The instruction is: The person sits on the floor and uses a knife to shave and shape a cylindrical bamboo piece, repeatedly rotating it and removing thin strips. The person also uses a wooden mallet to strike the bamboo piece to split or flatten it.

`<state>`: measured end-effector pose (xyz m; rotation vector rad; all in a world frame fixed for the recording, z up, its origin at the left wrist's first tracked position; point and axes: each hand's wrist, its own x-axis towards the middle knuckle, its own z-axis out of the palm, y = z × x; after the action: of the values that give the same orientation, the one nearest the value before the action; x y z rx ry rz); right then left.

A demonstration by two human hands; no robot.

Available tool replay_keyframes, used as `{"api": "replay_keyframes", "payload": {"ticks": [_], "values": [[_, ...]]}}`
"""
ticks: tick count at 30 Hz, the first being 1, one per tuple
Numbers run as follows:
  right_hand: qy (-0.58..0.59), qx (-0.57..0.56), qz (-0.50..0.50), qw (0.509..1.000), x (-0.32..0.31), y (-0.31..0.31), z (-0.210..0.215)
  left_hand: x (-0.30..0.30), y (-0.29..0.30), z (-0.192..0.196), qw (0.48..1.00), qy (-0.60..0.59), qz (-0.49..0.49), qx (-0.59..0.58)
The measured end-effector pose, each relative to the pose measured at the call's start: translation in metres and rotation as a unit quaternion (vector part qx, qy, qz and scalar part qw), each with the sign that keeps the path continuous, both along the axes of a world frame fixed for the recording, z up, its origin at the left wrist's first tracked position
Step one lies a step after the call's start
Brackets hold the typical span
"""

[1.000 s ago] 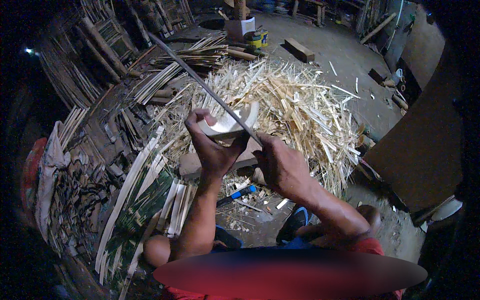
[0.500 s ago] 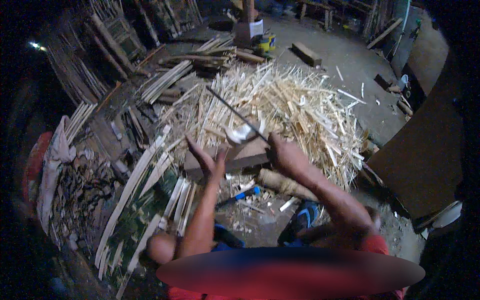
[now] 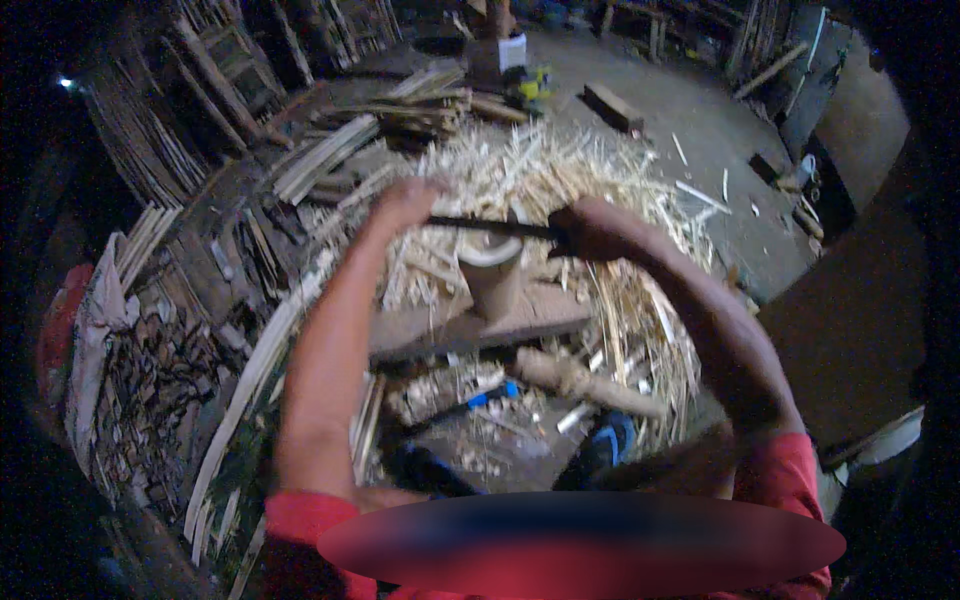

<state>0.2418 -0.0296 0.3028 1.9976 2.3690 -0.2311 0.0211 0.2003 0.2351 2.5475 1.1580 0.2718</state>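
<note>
A long, thin dark blade (image 3: 485, 226) lies nearly level across the space in front of me. My right hand (image 3: 603, 230) is closed around its right end. Further left, my left hand (image 3: 405, 203), blurred by motion, grips the blade, which sticks out beyond it. Just under and nearer than the blade, a short round piece like a bamboo section (image 3: 495, 285) stands upright on a thick wooden block (image 3: 425, 332). Its curved rim is pale, and its far side is partly hidden by the blade.
Behind the block spreads a heap of pale wood strips and shavings (image 3: 570, 165). A round log piece (image 3: 590, 383) and a blue-handled tool (image 3: 493, 394) lie near my feet. Long split strips (image 3: 245, 385) run along the left, beside dark scraps (image 3: 160, 370). A brown panel (image 3: 830, 330) stands right.
My left hand went from open beside the block to gripping the blade. Both hands moved farther away, and the blade swung from slanted to nearly level. The round piece now stands more upright.
</note>
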Motion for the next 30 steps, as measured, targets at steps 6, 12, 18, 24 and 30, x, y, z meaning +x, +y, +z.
{"api": "replay_keyframes", "payload": {"ticks": [6,12,18,24,30], "values": [[0.094,-0.049,-0.126,0.986,0.007,-0.033,0.093,-0.009,0.018,0.125,0.982,-0.088,-0.037,0.16],[0.114,-0.007,-0.002,0.993,-0.01,0.006,-0.032,0.0,-0.035,0.027,0.994,0.038,0.062,0.081],[0.06,0.102,0.076,0.99,0.003,-0.014,0.016,-0.032,0.028,0.095,0.98,-0.112,-0.088,0.138],[0.023,0.021,0.035,0.999,0.001,-0.028,0.026,-0.035,-0.004,-0.007,0.961,-0.143,0.098,0.214],[0.193,-0.032,-0.176,0.965,0.04,-0.021,-0.304,-0.11,-0.023,-0.269,0.983,-0.114,0.121,-0.082]]}}
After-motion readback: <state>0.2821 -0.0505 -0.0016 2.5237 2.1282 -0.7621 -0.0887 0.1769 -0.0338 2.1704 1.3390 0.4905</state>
